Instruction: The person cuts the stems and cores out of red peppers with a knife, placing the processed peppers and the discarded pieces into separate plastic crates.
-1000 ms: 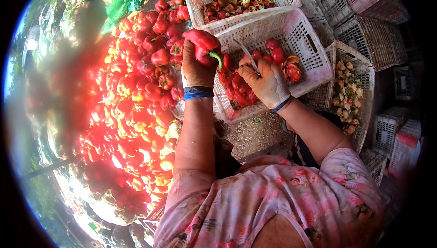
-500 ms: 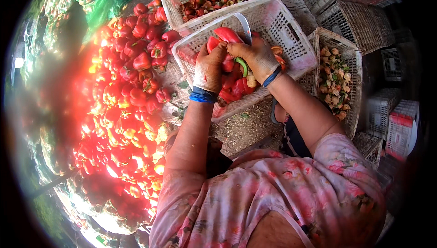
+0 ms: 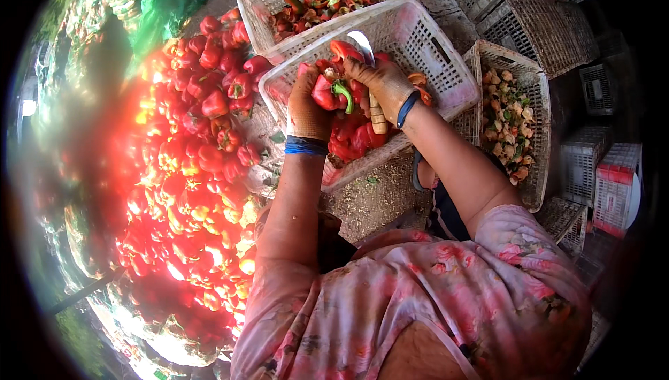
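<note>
My left hand (image 3: pixel 309 107), in a stained work glove with a blue band at the wrist, is closed around a red bell pepper (image 3: pixel 325 94). The pepper's curved green stem points toward me, and it looks broken or cut open at the top. In my gloved right hand (image 3: pixel 385 86) is a knife (image 3: pixel 378 116): its wooden handle sticks out below the palm and its curved blade rises above the fingers. The right fingers also touch a red pepper piece (image 3: pixel 344 50). Both hands are over a white plastic crate (image 3: pixel 446 52) with red pepper pieces (image 3: pixel 357 139) in it.
A second white crate (image 3: pixel 261 3) behind holds pepper scraps. On the right, another crate (image 3: pixel 542 111) contains pale cores with green stems. A large heap of red peppers (image 3: pixel 202 94) lies at left, beside green netting (image 3: pixel 174 0). Stacked crates (image 3: pixel 547 35) stand at far right.
My hands have drawn slightly apart, and the pepper has turned so its stem and top show. The knife handle is more exposed. The whole view has shifted slightly.
</note>
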A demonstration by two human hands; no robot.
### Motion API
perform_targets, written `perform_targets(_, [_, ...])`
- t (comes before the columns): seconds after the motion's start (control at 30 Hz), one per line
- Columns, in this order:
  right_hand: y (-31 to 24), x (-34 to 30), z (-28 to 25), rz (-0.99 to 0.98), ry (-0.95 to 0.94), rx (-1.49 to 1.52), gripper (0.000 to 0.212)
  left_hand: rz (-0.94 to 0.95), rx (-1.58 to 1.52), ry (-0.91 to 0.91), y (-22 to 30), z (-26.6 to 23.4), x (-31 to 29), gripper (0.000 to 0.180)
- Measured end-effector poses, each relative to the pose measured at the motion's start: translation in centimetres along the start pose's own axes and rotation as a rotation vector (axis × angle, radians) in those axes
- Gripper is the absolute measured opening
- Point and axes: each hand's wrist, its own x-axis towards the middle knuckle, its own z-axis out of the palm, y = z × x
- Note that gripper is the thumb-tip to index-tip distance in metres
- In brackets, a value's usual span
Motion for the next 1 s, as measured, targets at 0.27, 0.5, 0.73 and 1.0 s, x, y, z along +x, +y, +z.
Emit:
perform_targets(0.27, [0.8,-0.5,-1.4,-0.748,-0.123,-0.910,0.072,-0.166,-0.118,0.159,-0.9,0.8,1.5,0.033])
perform_targets(0.5, [2.4,0.3,-2.1,-0.731,-0.071,-0.673,0.035,0.472,1.034,-0.100,-1.4,1.1,-1.0,0.022])
perform_targets(0.73, [1.9,2.0,-1.3,-0.264,0.065,-0.106,0.049,0.044,0.437,0.177,-0.1,4.0,-2.6,0.034])
perform_targets(1.0, [-3.9,-2.3,-5.6,-0.133,0.371,-0.180,0.042,-0.141,0.954,0.162,4.7,0.7,-1.2,0.075])
